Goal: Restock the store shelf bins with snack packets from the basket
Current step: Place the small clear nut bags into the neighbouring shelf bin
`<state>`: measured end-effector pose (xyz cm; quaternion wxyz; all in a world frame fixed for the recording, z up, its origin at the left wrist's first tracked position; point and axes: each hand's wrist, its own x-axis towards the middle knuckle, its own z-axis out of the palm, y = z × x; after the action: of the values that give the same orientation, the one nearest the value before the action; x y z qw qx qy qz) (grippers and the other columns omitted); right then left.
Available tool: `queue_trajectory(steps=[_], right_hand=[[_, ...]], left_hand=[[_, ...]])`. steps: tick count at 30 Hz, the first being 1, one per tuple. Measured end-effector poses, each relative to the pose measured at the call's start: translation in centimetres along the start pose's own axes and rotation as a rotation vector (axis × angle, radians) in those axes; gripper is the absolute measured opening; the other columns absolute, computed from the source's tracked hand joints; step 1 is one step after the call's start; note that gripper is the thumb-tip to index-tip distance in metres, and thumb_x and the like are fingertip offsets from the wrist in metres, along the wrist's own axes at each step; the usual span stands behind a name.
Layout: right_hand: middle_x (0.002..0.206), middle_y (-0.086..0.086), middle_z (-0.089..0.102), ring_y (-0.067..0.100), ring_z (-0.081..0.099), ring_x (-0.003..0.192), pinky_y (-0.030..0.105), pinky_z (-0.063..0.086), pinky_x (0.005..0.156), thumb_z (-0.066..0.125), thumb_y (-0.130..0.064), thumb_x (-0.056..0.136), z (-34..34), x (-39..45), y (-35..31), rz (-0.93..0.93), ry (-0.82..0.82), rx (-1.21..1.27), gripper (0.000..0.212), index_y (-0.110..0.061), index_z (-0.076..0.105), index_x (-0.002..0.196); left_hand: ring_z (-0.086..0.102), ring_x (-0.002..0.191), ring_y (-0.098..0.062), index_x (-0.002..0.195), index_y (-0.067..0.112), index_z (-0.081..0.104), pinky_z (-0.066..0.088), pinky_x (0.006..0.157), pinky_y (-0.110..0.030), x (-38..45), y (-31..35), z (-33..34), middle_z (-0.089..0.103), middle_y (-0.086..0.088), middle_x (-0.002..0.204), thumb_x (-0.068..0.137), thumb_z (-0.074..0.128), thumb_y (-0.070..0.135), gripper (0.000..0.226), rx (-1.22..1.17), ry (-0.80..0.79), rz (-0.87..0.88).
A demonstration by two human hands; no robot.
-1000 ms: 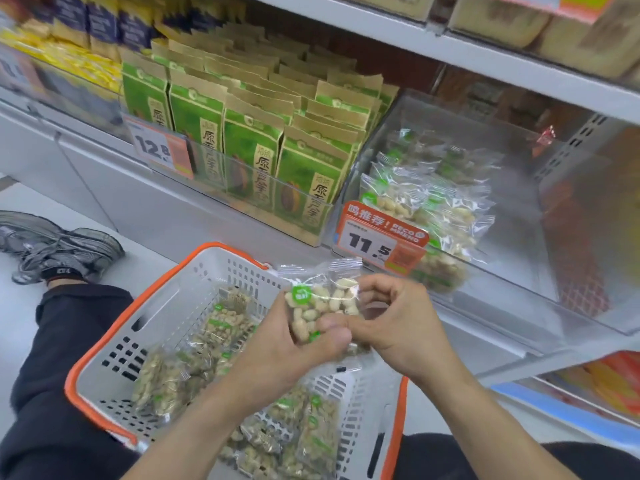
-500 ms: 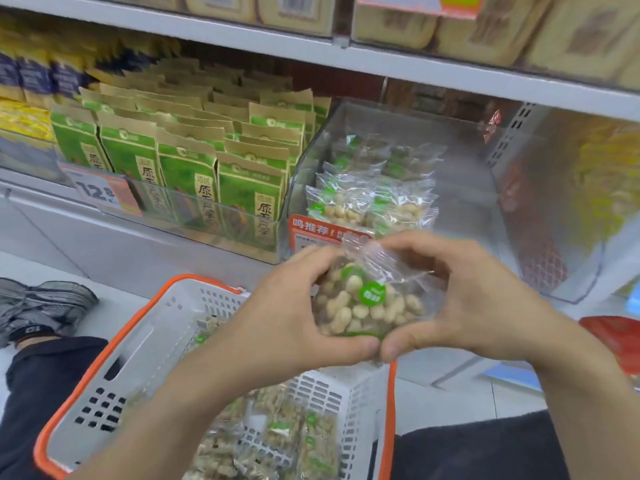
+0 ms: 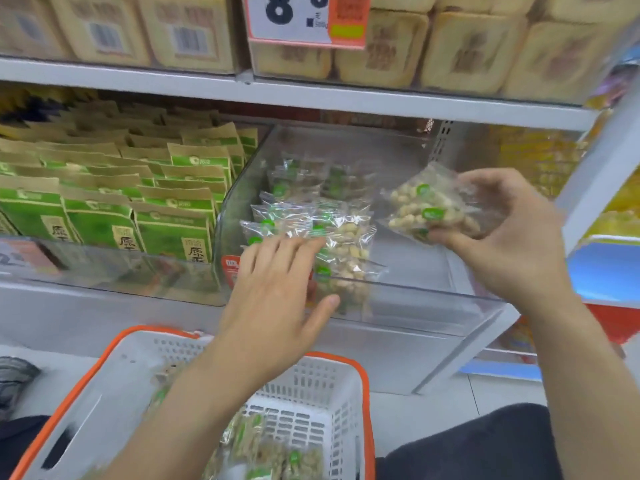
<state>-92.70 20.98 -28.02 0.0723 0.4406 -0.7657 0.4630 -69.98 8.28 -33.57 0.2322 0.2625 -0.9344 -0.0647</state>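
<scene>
Right hand (image 3: pixel 509 244) grips a clear packet of nuts (image 3: pixel 427 209), fingers curled over the far side and thumb under the near edge; packet is tilted, raised over the right half of the clear bin (image 3: pixel 415 303), touching nothing else. Left hand (image 3: pixel 277 289) is open, fingers straight and spread, resting against the stocked packets (image 3: pixel 343 251) at the bin's front left; thumb lies over the front wall.

Bin: stocked packets stand in rows along the left side, front to back. The right half shows bare floor up to the right wall. Front wall is low and transparent; a red price tag (image 3: pixel 230 268) sits at its left corner, partly behind the left hand.

Just left of the bin, rows of green and brown bags (image 3: pixel 169 233) stand upright behind their own clear front panel. The shelf (image 3: pixel 311 95) above carries tan boxes (image 3: pixel 460 53) and a price card (image 3: pixel 306 19) showing "8"; its edge overhangs the bin. A white upright post (image 3: pixel 602 181) stands right of the held packet.

Basket (image 3: pixel 114 386), white with orange rim, sits below the hands, with more packets (image 3: pixel 277 455) at its bottom.
</scene>
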Motion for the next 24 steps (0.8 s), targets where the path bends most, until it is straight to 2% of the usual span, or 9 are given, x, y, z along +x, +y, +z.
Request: queue_trajectory(steps=[2, 4, 8, 11, 15, 20, 22, 23, 24], right_hand=[[0.104, -0.015, 0.062, -0.001, 0.057, 0.095, 0.003, 0.037, 0.079, 0.095, -0.017, 0.061, 0.7, 0.6, 0.7, 0.054, -0.063, -0.114, 0.059, -0.025, 0.063, 0.110], [0.109, -0.009, 0.065, 0.009, 0.058, 0.102, 0.015, 0.039, 0.082, 0.094, -0.016, 0.062, 1.4, 1.5, 1.1, 0.129, -0.104, -0.174, 0.064, -0.024, 0.063, 0.117], [0.117, 0.006, 0.067, 0.025, 0.063, 0.107, 0.032, 0.051, 0.091, 0.091, -0.012, 0.061, 3.9, 4.8, 2.2, 0.236, -0.120, -0.269, 0.064, -0.020, 0.063, 0.119], [0.118, 0.008, 0.068, 0.025, 0.067, 0.104, 0.033, 0.056, 0.091, 0.092, -0.011, 0.057, 6.0, 8.8, 3.7, 0.338, -0.223, -0.337, 0.061, -0.023, 0.066, 0.111], [0.122, 0.004, 0.067, 0.022, 0.065, 0.112, 0.032, 0.055, 0.096, 0.093, -0.006, 0.059, 8.4, 11.9, 5.6, 0.479, -0.326, -0.241, 0.068, -0.020, 0.065, 0.120], [0.129, 0.001, 0.053, 0.017, 0.055, 0.114, 0.024, 0.048, 0.098, 0.084, 0.001, 0.073, 10.3, 10.8, 7.2, 0.591, -0.108, 0.194, 0.078, -0.014, 0.041, 0.136], [0.131, 0.002, 0.052, 0.017, 0.053, 0.119, 0.029, 0.046, 0.105, 0.088, -0.002, 0.069, 10.7, 10.8, 7.5, 0.639, -0.035, 0.178, 0.086, -0.008, 0.036, 0.136], [0.127, 0.002, 0.054, 0.017, 0.054, 0.119, 0.030, 0.045, 0.107, 0.088, -0.004, 0.070, 11.0, 11.0, 7.7, 0.607, -0.042, 0.118, 0.081, -0.006, 0.038, 0.134], [0.119, 0.001, 0.057, 0.018, 0.055, 0.116, 0.030, 0.044, 0.107, 0.082, -0.005, 0.078, 11.1, 11.0, 7.8, 0.600, -0.057, 0.026, 0.062, -0.005, 0.044, 0.127]], left_hand=[[0.045, 0.113, -0.020, 0.136, 0.019, 0.047, 0.026, 0.096, -0.033, -0.2, 0.1, 0.2, 0.054, 0.005, 0.119, 0.088, 0.047, 0.054, 0.059, 0.031, 0.025, 0.006], [0.047, 0.109, -0.020, 0.136, 0.020, 0.047, 0.027, 0.093, -0.032, 0.0, 0.1, 0.3, 0.055, 0.006, 0.115, 0.089, 0.048, 0.051, 0.056, 0.038, 0.039, 0.009], [0.050, 0.099, -0.021, 0.130, 0.021, 0.050, 0.029, 0.086, -0.031, 0.6, 0.0, 0.6, 0.057, 0.007, 0.105, 0.087, 0.061, 0.039, 0.048, 0.036, 0.072, 0.004], [0.050, 0.094, -0.020, 0.128, 0.021, 0.053, 0.030, 0.083, -0.032, 0.7, 0.0, 0.7, 0.058, 0.008, 0.101, 0.084, 0.071, 0.032, 0.049, 0.019, 0.084, 0.003], [0.050, 0.094, -0.019, 0.128, 0.022, 0.055, 0.030, 0.083, -0.032, 0.6, -0.3, 1.0, 0.060, 0.009, 0.102, 0.083, 0.073, 0.031, 0.049, 0.018, 0.102, 0.009], [0.048, 0.094, -0.017, 0.130, 0.023, 0.053, 0.032, 0.084, -0.031, 0.3, -0.2, 1.4, 0.058, 0.010, 0.101, 0.087, 0.060, 0.036, 0.045, -0.012, 0.138, 0.013], [0.048, 0.094, -0.017, 0.130, 0.023, 0.053, 0.031, 0.085, -0.031, 0.3, -0.2, 1.6, 0.057, 0.011, 0.101, 0.088, 0.057, 0.037, 0.045, -0.017, 0.149, 0.011], [0.048, 0.095, -0.017, 0.130, 0.023, 0.054, 0.032, 0.086, -0.031, 0.4, -0.2, 1.7, 0.056, 0.012, 0.101, 0.088, 0.056, 0.038, 0.044, -0.023, 0.148, 0.008], [0.048, 0.095, -0.017, 0.129, 0.023, 0.054, 0.032, 0.087, -0.031, 0.4, -0.3, 1.8, 0.056, 0.012, 0.100, 0.088, 0.056, 0.039, 0.044, -0.032, 0.145, 0.005]])
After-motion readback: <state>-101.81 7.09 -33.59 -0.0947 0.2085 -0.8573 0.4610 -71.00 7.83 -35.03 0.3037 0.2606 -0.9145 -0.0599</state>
